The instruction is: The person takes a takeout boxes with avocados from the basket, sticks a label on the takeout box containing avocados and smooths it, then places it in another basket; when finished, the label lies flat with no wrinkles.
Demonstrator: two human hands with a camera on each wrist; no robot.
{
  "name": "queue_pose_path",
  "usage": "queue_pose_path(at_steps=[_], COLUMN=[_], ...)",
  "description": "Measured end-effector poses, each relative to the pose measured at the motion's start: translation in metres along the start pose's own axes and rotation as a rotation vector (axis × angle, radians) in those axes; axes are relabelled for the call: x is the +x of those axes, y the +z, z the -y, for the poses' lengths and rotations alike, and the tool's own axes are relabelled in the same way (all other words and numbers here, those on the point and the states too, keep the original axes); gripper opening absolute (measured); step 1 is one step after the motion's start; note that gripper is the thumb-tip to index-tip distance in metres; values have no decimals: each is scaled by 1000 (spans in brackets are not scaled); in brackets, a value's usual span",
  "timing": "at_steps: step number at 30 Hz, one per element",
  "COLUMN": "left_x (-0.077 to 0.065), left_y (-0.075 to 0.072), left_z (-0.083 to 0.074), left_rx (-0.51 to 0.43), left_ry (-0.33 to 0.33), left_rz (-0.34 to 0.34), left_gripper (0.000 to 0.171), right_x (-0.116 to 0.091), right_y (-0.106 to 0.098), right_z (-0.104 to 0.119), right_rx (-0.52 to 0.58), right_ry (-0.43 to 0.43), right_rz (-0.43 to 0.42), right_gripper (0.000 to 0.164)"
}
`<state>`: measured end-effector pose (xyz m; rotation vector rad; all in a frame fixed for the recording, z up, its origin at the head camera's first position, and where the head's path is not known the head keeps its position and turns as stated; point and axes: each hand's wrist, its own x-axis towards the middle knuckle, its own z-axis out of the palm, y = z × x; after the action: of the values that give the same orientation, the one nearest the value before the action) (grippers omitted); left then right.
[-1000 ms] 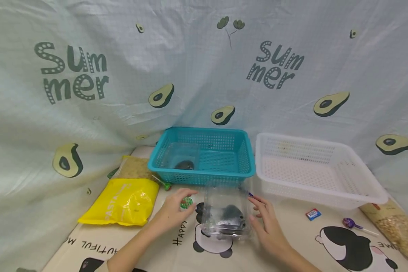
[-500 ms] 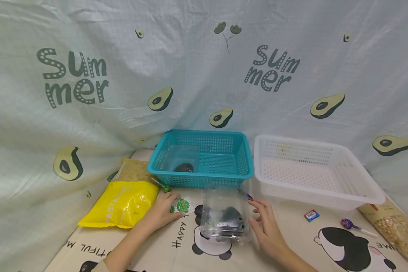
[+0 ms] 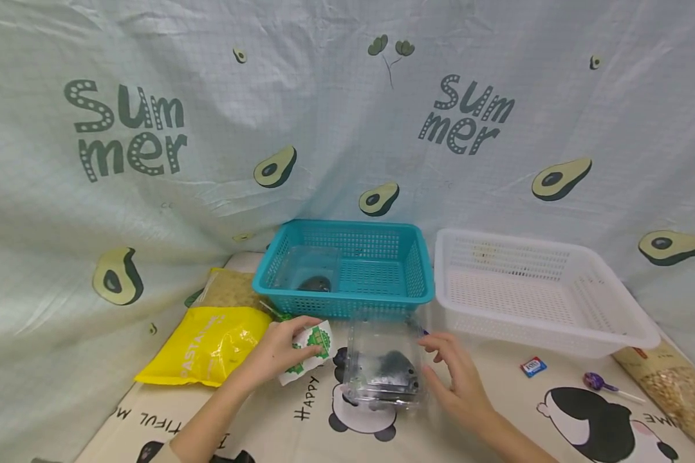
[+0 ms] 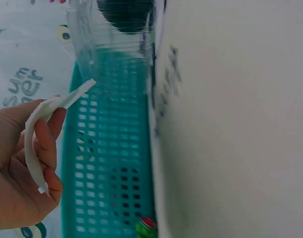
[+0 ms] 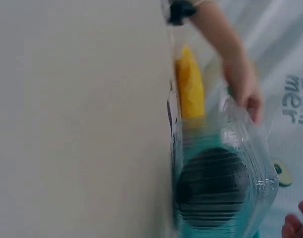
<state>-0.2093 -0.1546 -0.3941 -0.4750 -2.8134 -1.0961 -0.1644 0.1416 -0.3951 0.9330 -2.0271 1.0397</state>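
Note:
My left hand (image 3: 278, 352) pinches a white paper sheet with green round prints (image 3: 323, 337) between thumb and fingers. From the left wrist view, this sheet (image 4: 33, 166) is thin and bends along the palm. A clear plastic clamshell box (image 3: 379, 335) stands on the table between my hands, with a dark oval thing (image 3: 395, 372) inside. My right hand (image 3: 459, 381) is beside the box, its fingers loosely bent and its fingertips close to the box's right side. The right wrist view shows the box wall (image 5: 264, 183) and those fingers (image 5: 292, 228) at the edge.
Behind the box stands a teal basket (image 3: 347, 297) holding a similar clear box (image 3: 313, 257). A white basket (image 3: 533, 331) is to its right. Around lie a yellow bag (image 3: 208, 347), a green lollipop (image 3: 279, 315), a small red-blue packet (image 3: 533, 366), a purple lollipop (image 3: 593, 381) and a grain bag (image 3: 680, 392).
My left hand moved left and down to the green-printed sheet on the table, took hold of it and lifted it toward the box. My right hand stayed beside the box.

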Motion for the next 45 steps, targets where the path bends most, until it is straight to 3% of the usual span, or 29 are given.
queue_pose_path(at_steps=[2,5,10,15,22,27,32,37,40,45], left_x=[-3,-7,-11,-14,-15,-14,-14,-17,-17,-19], left_y=[-5,-7,-2,2,5,3,-8,-17,-19,-19], left_z=[-16,-39,-66,-76,-76,-72,-64,-55,-52,-52], left_rx=[-53,-144,-263,-261,-184,-215,-241,-266,-279,-266], left_ry=[46,153,327,401,421,390,323,230,196,176], left_rz=[-5,4,35,20,-18,-3,-52,-94,-87,-82], left_gripper=[37,31,25,24,26,27,23,14,11,8], right_x=[9,19,32,36,36,41,47,41,35,35], right_y=[2,8,19,23,24,20,8,6,8,9], right_z=[1,2,8,12,13,20,26,10,-1,-1], right_rx=[37,84,111,114,172,203,243,284,297,296], right_ry=[-93,-141,-81,-9,61,105,249,413,429,445], right_rz=[2,34,95,121,149,155,162,171,169,181], right_gripper=[28,23,27,24,14,12,12,5,2,7])
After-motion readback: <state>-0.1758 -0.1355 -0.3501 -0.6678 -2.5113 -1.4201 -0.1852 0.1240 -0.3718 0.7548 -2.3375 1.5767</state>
